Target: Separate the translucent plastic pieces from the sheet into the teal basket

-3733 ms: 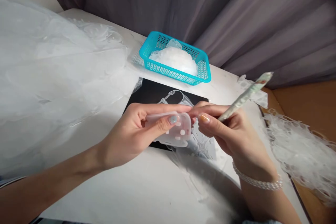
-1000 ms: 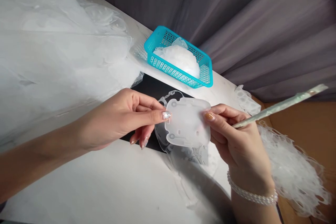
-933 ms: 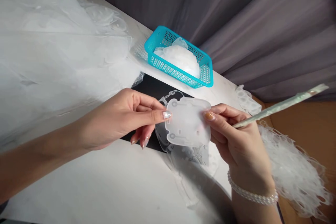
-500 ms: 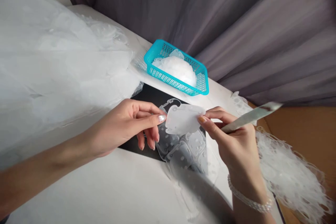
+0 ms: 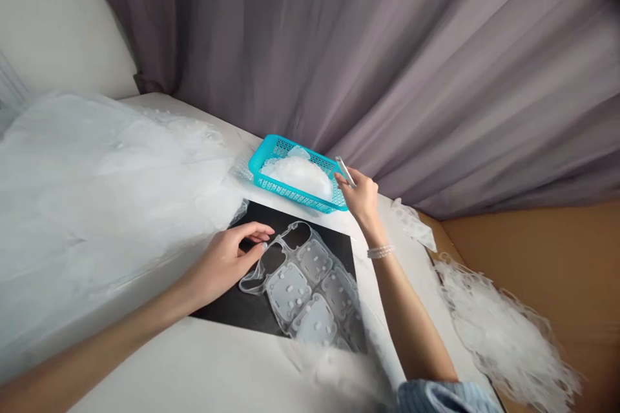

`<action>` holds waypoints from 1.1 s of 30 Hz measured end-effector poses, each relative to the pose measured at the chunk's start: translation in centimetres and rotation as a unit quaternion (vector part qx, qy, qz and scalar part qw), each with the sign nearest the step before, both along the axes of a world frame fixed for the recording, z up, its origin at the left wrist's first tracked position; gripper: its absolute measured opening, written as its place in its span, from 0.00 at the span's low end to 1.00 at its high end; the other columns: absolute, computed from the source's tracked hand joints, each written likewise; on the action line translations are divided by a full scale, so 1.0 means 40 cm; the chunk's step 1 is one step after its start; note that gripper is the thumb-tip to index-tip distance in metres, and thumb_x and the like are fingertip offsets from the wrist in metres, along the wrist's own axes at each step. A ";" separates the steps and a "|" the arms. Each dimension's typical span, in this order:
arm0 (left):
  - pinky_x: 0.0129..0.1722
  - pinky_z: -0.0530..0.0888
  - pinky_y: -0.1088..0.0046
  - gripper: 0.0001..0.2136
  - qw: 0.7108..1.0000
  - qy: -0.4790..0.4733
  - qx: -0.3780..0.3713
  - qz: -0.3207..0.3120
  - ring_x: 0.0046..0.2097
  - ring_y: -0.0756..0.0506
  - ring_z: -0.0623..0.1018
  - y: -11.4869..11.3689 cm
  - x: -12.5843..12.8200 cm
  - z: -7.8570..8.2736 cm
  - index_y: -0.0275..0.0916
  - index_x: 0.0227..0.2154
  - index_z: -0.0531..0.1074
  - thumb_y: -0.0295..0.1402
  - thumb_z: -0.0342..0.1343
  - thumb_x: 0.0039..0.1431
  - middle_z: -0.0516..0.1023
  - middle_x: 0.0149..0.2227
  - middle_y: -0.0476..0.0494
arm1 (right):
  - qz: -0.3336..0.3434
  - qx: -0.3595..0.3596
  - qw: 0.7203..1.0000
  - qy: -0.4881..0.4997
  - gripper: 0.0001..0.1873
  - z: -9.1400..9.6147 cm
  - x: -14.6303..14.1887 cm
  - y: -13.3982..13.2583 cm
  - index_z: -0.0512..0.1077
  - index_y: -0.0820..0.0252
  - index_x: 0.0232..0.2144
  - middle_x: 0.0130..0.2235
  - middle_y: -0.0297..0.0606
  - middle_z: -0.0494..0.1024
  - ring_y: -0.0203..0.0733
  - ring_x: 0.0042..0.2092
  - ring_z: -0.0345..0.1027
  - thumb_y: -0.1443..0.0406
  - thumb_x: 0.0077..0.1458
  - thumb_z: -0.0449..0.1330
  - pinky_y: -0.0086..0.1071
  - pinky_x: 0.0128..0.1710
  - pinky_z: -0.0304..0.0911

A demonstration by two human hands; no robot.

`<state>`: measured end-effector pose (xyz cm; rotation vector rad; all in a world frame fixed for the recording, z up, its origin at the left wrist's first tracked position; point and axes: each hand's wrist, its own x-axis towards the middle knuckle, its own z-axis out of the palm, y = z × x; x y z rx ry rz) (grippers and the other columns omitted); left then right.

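My left hand rests on the black mat, fingers loosely spread, its fingertips touching the upper left corner of the translucent plastic sheet of moulded pieces. My right hand is stretched out to the right end of the turquoise basket, which is heaped with white plastic pieces. It pinches a thin pale-green tool that points up and away. The single plastic piece is no longer between my fingers.
A large heap of translucent white plastic film covers the table's left side. Frilly plastic offcuts lie over the table's right edge against brown cardboard. A grey curtain hangs behind the white table.
Both hands held one plastic piece between them above the mat. Now my right hand has reached to the basket and the piece is gone from my fingers; my left hand dropped onto the sheet. The camera tilted up.
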<state>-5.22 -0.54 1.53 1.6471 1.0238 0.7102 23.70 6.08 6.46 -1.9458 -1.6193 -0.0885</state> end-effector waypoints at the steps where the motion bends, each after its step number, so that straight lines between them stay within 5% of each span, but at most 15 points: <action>1: 0.43 0.76 0.67 0.15 1.000 0.019 0.023 -0.001 0.52 0.41 0.76 0.002 0.001 -0.010 0.41 0.48 0.73 0.37 0.50 0.62 0.77 0.51 0.40 | -0.005 -0.013 1.000 0.003 0.22 -0.002 0.011 -0.032 0.79 0.63 0.40 0.32 0.43 0.82 0.45 0.35 0.73 0.53 0.60 0.53 0.32 0.35 0.60; 6: 0.49 0.74 0.64 0.20 0.984 0.134 0.116 -0.017 0.54 0.39 0.75 0.032 0.027 -0.058 0.37 0.55 0.71 0.36 0.49 0.61 0.77 0.51 0.37 | -0.035 -0.139 0.989 0.034 0.26 -0.033 0.092 -0.275 0.78 0.63 0.24 0.21 0.39 0.76 0.40 0.23 0.65 0.49 0.57 0.54 0.32 0.26 0.54; 9: 0.53 0.71 0.63 0.23 0.975 0.177 0.132 -0.038 0.53 0.39 0.76 0.065 0.075 -0.075 0.36 0.58 0.68 0.36 0.51 0.59 0.79 0.49 0.37 | -0.040 -0.218 0.973 0.060 0.22 -0.058 0.119 -0.415 0.80 0.62 0.27 0.21 0.38 0.77 0.42 0.24 0.67 0.50 0.54 0.57 0.32 0.26 0.56; 15: 0.40 0.73 0.69 0.20 0.965 0.211 0.124 -0.095 0.44 0.39 0.79 0.085 0.200 -0.085 0.37 0.50 0.73 0.38 0.58 0.54 0.81 0.36 0.42 | -0.051 -0.315 0.943 0.097 0.19 -0.110 0.119 -0.571 0.76 0.58 0.33 0.32 0.41 0.80 0.47 0.33 0.71 0.49 0.54 0.58 0.33 0.31 0.60; 21: 0.45 0.71 0.67 0.05 0.951 0.243 0.163 -0.098 0.47 0.39 0.77 0.073 0.215 -0.081 0.41 0.33 0.75 0.32 0.55 0.56 0.79 0.39 0.41 | -0.044 -0.328 0.938 0.102 0.13 -0.132 0.116 -0.597 0.68 0.56 0.27 0.28 0.35 0.73 0.41 0.29 0.64 0.53 0.52 0.59 0.32 0.29 0.58; 27: 0.34 0.70 0.73 0.08 0.945 0.258 0.178 -0.093 0.37 0.44 0.80 0.093 0.179 -0.056 0.41 0.40 0.71 0.34 0.47 0.65 0.80 0.34 0.45 | -0.025 -0.307 0.945 0.106 0.13 -0.112 0.122 -0.530 0.70 0.57 0.26 0.24 0.32 0.70 0.38 0.25 0.59 0.54 0.53 0.59 0.31 0.26 0.53; 33: 0.36 0.70 0.67 0.10 0.914 0.319 0.248 -0.032 0.40 0.39 0.79 0.109 0.148 -0.045 0.40 0.47 0.70 0.34 0.48 0.66 0.79 0.37 0.40 | -0.067 -0.149 0.966 0.201 0.29 -0.064 0.077 -0.463 0.76 0.61 0.32 0.22 0.37 0.70 0.42 0.25 0.65 0.44 0.60 0.50 0.33 0.26 0.58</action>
